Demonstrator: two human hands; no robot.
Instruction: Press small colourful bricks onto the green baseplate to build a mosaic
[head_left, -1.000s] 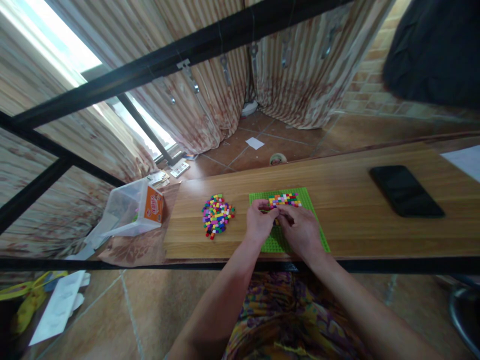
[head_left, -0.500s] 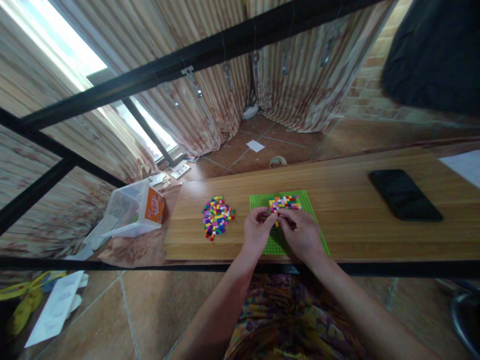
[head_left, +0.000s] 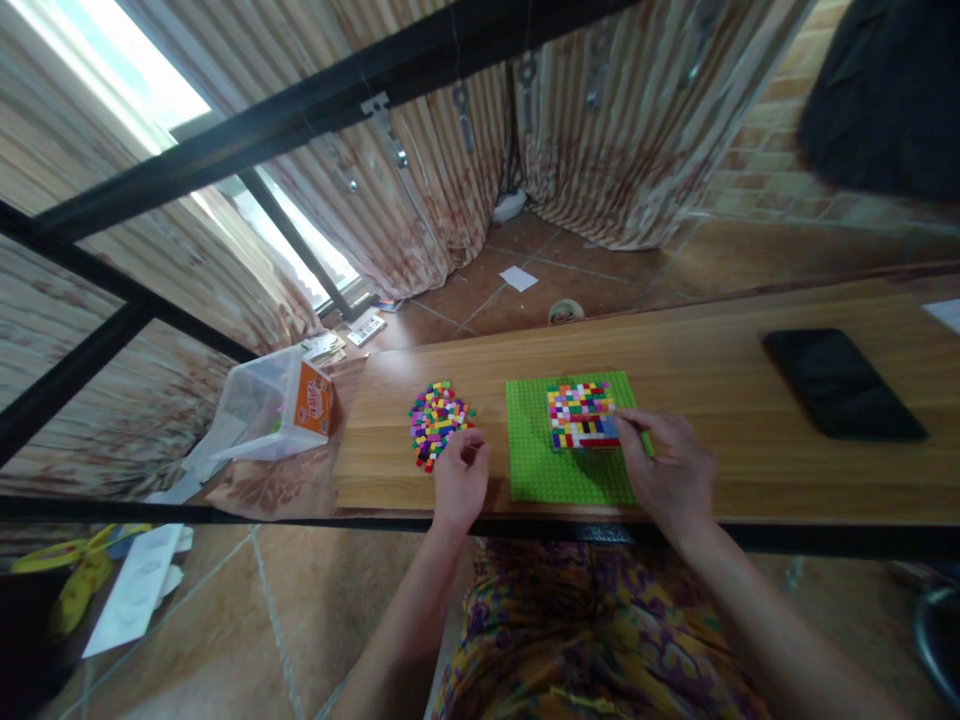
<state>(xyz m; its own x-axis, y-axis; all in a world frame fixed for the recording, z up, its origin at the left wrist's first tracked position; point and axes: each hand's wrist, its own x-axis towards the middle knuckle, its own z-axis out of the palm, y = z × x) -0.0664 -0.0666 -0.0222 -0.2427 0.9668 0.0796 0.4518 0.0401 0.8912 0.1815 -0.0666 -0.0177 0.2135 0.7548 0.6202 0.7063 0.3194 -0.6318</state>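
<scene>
A multicoloured block of small toy bricks [head_left: 581, 410] is built up on a green baseplate [head_left: 536, 475]. My right hand [head_left: 671, 470] is at the block's right edge, fingers bent and tips pinched close by the bricks. Whether a brick is between those tips is hidden. At the near right side of a heap of loose bricks [head_left: 435, 420], my left hand [head_left: 461, 480] has its fingers curled in toward the thumb. Anything in its grasp is too small to make out. The left hand covers part of the heap.
A black phone [head_left: 844, 383] lies on the wooden tabletop [head_left: 712, 370] at the right. Left of the table stands a clear plastic box [head_left: 259, 400] with an orange label. A black bar [head_left: 750, 537] runs along the near table edge, and another crosses above the far side.
My left hand has left the block and moved left to the loose bricks. My right hand has shifted right to the block's edge, uncovering most of it. The camera view has shifted slightly.
</scene>
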